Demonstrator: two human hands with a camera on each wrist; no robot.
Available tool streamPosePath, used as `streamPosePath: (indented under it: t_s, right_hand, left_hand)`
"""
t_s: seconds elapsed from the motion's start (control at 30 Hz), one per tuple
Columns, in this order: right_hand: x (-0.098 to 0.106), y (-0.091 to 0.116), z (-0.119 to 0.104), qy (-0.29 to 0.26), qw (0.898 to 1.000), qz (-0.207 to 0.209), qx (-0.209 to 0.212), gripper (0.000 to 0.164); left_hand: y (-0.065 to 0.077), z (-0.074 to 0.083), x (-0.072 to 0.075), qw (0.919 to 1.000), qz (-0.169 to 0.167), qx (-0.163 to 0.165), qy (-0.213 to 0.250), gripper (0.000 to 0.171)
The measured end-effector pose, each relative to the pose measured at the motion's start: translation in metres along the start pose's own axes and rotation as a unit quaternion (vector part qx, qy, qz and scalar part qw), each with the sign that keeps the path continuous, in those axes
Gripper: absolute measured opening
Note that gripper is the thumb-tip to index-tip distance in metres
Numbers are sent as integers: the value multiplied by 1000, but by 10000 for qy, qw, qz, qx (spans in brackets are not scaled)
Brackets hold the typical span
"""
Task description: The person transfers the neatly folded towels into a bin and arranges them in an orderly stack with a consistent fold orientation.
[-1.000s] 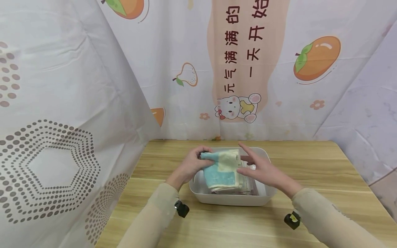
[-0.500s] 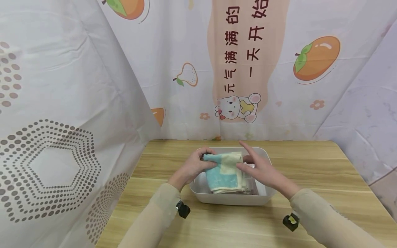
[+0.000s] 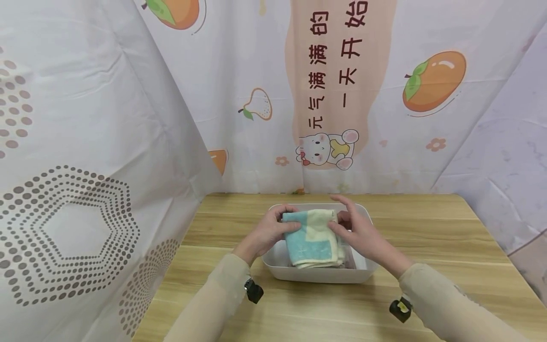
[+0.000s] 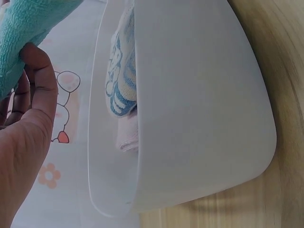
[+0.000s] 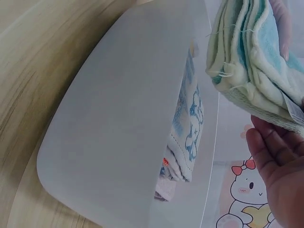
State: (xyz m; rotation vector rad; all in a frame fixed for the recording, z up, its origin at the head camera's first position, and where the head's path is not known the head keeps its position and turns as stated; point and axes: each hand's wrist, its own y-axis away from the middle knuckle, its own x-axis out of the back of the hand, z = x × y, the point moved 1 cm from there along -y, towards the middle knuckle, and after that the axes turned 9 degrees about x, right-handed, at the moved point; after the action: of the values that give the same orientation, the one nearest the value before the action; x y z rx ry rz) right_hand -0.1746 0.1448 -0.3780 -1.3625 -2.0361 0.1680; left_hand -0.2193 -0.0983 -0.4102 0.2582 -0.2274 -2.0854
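A folded blue-and-cream towel [image 3: 316, 240] is held up above a white plastic basin [image 3: 279, 273]. My left hand [image 3: 271, 228] grips its upper left side, thumb across the blue front and fingers behind. In the left wrist view, the fingertips press into the teal terry cloth [image 4: 35, 23]. At the towel's right edge my right hand [image 3: 356, 230] pinches with thumb in front and fingers behind, its index finger raised away. The right wrist view shows stacked layers, loose threads and a small tag [image 5: 293, 110]. Inside the basin lies a white cloth with blue print [image 5: 190, 128], partly hidden by the basin wall.
A pale pink cloth [image 4: 127, 133] sits beneath the printed one in the basin. The basin stands on a wood-grain table [image 3: 427, 237]. Behind hangs a white curtain [image 3: 256, 156] with fruit prints, and another patterned curtain [image 3: 162, 156] borders the left side.
The towel has shifted slightly right with my left hand, covering more of the cloth in the basin. My right thumb has come onto the towel's right edge.
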Motion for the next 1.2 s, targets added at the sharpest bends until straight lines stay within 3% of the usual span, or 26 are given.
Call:
streamPosePath:
  t_s: [0.1, 0.37, 0.7, 1.0, 1.2]
  right_hand:
    - [0, 1, 0, -72, 9993, -16, 375, 59]
    - [-4, 6, 30, 195, 9933, 58, 1138, 48]
    - [-7, 9, 31, 990, 9779, 21, 1843, 44]
    - [-5, 12, 33, 1320, 9831, -288, 1232, 31]
    - [-5, 16, 34, 841, 9937, -396, 633, 45]
  left_hand:
    - [0, -1, -1, 10000, 1, -26, 75, 38]
    - [-2, -2, -3, 9999, 4, 12, 170, 39]
    - [-5, -4, -4, 9994, 54, 42, 342, 40]
    - [-5, -4, -4, 9994, -10, 33, 352, 44]
    - [-5, -3, -3, 9993, 44, 66, 359, 46]
